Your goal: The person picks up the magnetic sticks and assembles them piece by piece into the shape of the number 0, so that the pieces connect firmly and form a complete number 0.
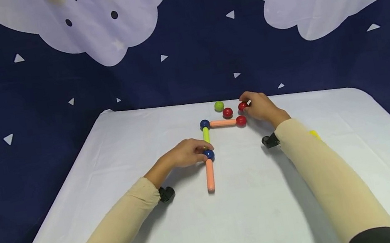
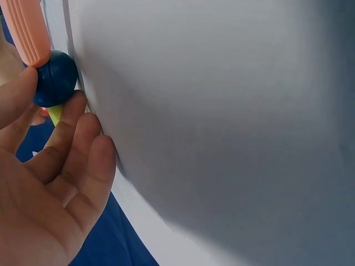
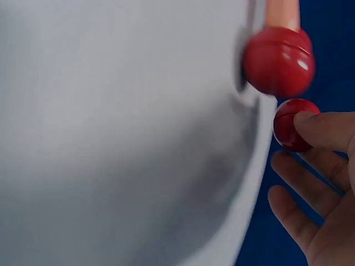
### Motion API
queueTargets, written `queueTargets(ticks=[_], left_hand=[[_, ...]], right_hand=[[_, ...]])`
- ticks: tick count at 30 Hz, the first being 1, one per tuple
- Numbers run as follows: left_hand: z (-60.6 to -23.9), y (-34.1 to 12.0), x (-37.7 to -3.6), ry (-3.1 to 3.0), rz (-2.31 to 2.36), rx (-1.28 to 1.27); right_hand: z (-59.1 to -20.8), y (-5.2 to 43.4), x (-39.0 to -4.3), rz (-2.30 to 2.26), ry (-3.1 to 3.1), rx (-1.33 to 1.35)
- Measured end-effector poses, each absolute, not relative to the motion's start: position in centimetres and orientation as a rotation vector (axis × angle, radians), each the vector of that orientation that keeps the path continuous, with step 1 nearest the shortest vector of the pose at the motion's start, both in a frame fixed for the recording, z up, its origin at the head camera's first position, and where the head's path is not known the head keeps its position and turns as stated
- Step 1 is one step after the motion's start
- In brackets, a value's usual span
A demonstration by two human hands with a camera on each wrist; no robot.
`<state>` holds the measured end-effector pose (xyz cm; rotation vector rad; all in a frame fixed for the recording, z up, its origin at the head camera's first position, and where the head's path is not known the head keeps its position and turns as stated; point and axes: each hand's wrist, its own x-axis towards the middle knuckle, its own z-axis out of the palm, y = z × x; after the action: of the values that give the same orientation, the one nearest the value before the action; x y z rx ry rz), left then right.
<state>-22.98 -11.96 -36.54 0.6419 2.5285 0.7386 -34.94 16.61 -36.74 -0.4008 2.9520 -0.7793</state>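
My left hand (image 1: 187, 153) pinches a blue ball (image 2: 56, 77) between thumb and fingers. That ball joins an orange rod (image 1: 210, 175), pointing toward me, to a yellow-green rod (image 1: 206, 134) running away from me. At the far end of the yellow-green rod sits a second blue ball (image 1: 204, 124). From there another orange rod (image 1: 223, 123) extends right to a red ball (image 1: 241, 121). Just beyond that joint my right hand (image 1: 262, 107) pinches a loose red ball (image 3: 292, 125) between thumb and fingers.
A green ball (image 1: 219, 106) and another red ball (image 1: 227, 113) lie near the table's back edge. Something yellow (image 1: 314, 134) is partly hidden behind the right sleeve. A dark blue cloth with clouds hangs behind the white table (image 1: 254, 213).
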Motion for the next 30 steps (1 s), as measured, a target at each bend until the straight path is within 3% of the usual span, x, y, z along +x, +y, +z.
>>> queueTargets(ticks=[6,12,21,30], left_hand=[[-36.6,-12.4,-22.9,2.536,0.743,0.608],[-36.8,-12.7,-23.0,2.521,0.762,0.628],[-36.7,-12.4,-23.3,2.511,0.739,0.637],[-36.5,-12.3,-23.3,2.486,0.782,0.643]], right_hand=[[-34.9,16.9,-33.7,-0.724,2.935,-0.544],[-34.8,16.5,-31.0,-0.593,2.946,-0.873],[-35.3,15.0,-23.6,-0.656,2.796,-1.261],[-36.3,13.5,-16.3,-0.818,2.452,-1.36]])
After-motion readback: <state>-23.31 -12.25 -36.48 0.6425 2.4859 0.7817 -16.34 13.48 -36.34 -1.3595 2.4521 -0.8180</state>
